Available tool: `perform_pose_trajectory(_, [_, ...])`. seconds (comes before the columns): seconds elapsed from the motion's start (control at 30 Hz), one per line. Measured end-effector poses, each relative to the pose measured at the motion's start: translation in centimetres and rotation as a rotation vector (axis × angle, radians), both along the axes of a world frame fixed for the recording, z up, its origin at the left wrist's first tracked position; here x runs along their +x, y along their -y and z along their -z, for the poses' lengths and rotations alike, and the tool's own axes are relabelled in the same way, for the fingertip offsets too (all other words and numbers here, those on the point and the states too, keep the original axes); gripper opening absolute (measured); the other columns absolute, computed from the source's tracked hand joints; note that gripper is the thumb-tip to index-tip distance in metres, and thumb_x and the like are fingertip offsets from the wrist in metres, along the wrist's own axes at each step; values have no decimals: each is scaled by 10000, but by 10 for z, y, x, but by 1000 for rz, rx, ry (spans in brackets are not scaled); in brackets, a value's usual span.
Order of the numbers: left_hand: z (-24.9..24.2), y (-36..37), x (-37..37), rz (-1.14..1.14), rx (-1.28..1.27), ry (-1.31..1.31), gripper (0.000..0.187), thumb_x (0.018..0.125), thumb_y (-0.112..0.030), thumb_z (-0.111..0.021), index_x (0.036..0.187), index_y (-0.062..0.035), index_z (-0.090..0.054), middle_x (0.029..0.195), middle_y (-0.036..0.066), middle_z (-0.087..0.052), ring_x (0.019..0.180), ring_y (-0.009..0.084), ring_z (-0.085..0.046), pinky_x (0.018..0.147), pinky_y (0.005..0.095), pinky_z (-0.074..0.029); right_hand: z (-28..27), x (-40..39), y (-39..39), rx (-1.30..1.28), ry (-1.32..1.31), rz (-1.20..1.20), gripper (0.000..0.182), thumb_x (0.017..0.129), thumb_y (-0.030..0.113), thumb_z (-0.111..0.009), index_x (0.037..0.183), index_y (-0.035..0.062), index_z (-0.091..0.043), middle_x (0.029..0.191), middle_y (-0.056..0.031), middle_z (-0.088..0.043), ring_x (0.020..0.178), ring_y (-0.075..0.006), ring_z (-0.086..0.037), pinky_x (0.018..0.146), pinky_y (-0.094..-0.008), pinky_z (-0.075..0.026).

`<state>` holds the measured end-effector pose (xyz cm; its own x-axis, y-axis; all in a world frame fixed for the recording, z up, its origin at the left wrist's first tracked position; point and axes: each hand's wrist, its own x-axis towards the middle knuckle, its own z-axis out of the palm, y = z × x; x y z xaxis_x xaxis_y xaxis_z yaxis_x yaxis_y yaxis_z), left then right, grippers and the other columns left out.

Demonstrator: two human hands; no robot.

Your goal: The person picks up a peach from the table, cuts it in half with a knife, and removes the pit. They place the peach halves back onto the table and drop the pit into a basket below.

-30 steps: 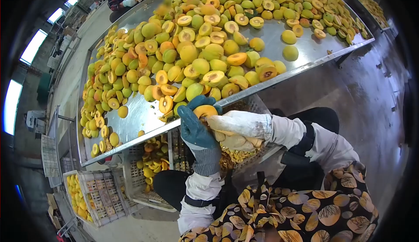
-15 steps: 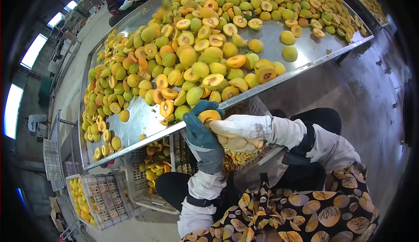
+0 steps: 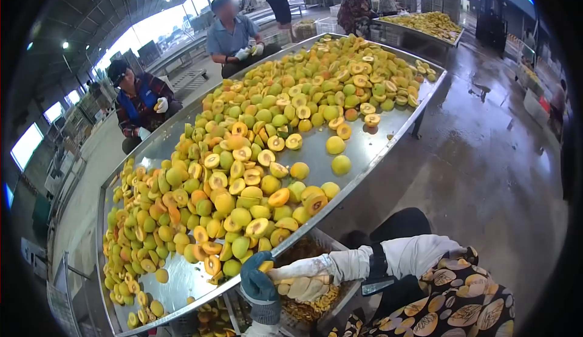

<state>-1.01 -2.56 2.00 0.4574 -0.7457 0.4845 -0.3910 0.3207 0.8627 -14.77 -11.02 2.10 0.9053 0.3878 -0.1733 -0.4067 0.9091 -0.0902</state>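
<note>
My left hand (image 3: 258, 283), in a blue-green glove with a grey knit cuff, is closed around a yellow peach half (image 3: 266, 266) at the near edge of the metal table (image 3: 358, 186). Pressed up against it is my right hand (image 3: 303, 281), in a whitish glove, with its fingers curled. Whatever the right hand grips is hidden by the glove. Heaped halved and whole peaches (image 3: 240, 216) lie on the table just beyond both hands. Under my hands sits a crate (image 3: 333, 243) with small yellowish-brown pieces in it.
Another crate of peaches (image 3: 214, 320) stands under the table's near edge. Across the table, one person (image 3: 143, 97) in a blue vest and another person (image 3: 234, 36) in a blue shirt sit with gloved hands. Farther back is a second fruit table (image 3: 425, 26). The floor (image 3: 461, 148) looks wet.
My view has tilted up, bringing co-workers and the second table into sight. Both hands stay together at the table edge, and the peach half is now more covered by the gloves.
</note>
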Motion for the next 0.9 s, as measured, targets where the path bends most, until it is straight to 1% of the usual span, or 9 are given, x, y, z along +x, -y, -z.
perform_pose_trajectory(0.1, [-29, -2, -35, 13, 43, -678, 571, 1057, -527, -368, 1034, -9, -607, 930, 141, -654, 796, 234, -631, 743, 371, -524, -4, -4, -2, -216, 101, 44, 483, 1028, 574, -410, 790, 162, -494, 446, 47, -365, 282, -71, -312, 221, -245, -237])
perform_pose_trajectory(0.3, [5, 8, -26, -225, -164, -635, 589, 1039, -531, -418, 1182, 20, -570, 1110, 163, -650, 961, 267, -647, 855, 404, -554, -49, -14, 9, -1063, 80, 22, 486, 980, 569, -526, 781, 126, -539, 536, 46, -430, 406, -72, -401, 364, -235, -298])
perform_pose_trajectory(0.33, [-2, 7, -17, -119, -209, -939, 610, 1030, -537, -441, 1198, 39, -556, 1157, 182, -643, 963, 290, -662, 843, 444, -570, -47, -13, 7, -1310, 122, 23, 480, 978, 553, -530, 792, 111, -552, 547, 38, -440, 418, -73, -404, 379, -241, -309])
perform_pose_trajectory(0.43, [-9, -3, 13, -11, -139, -1142, 635, 1006, -583, -451, 1242, -6, -568, 1140, 185, -651, 979, 291, -663, 796, 452, -590, -73, -19, 15, -1289, 21, -91, 451, 1005, 480, -515, 831, 73, -601, 563, 33, -474, 455, -75, -435, 414, -248, -346])
perform_pose_trajectory(0.5, [-12, -29, 34, -69, -87, -1067, 679, 992, -615, -444, 1238, 4, -577, 1121, 180, -669, 940, 299, -675, 819, 403, -585, -63, -18, 18, -1420, 6, -107, 500, 970, 544, -527, 848, 67, -611, 576, -31, -527, 465, -153, -514, 455, -296, -427])
perform_pose_trajectory(0.6, [-1, -78, 79, -275, -54, -836, 658, 1020, -567, -415, 1255, 25, -581, 1096, 173, -679, 960, 278, -670, 849, 375, -574, -14, -15, 18, -2403, -58, -117, 554, 933, 562, -524, 943, 30, -679, 766, -241, -680, 690, -388, -684, 638, -486, -543])
perform_pose_trajectory(0.67, [18, -130, 129, -449, 116, -398, 587, 1043, -506, -425, 1230, 19, -611, 1080, 169, -679, 988, 262, -661, 850, 381, -561, -13, -18, 13, -2392, -37, -249, 555, 934, 572, -518, 979, 46, -688, 789, -233, -692, 794, -399, -695, 743, -485, -550])
perform_pose_trajectory(0.8, [-22, -138, 149, -907, 947, 857, 491, 968, -356, -572, 1142, 98, -641, 1138, 296, -651, 1046, 435, -632, 925, 455, -509, -6, -16, -4, -2373, 143, -99, 396, 957, 515, -533, 1014, 147, -670, 773, -166, -675, 698, -368, -681, 566, -464, -540])
perform_pose_trajectory(0.9, [-9, -59, 185, -759, 627, 637, 473, 935, -374, -613, 1125, 57, -658, 1020, 271, -680, 963, 439, -646, 868, 465, -513, 28, -16, -4, -2515, 658, 80, 293, 969, 404, -527, 991, 147, -666, 826, -123, -650, 697, -344, -662, 569, -454, -528])
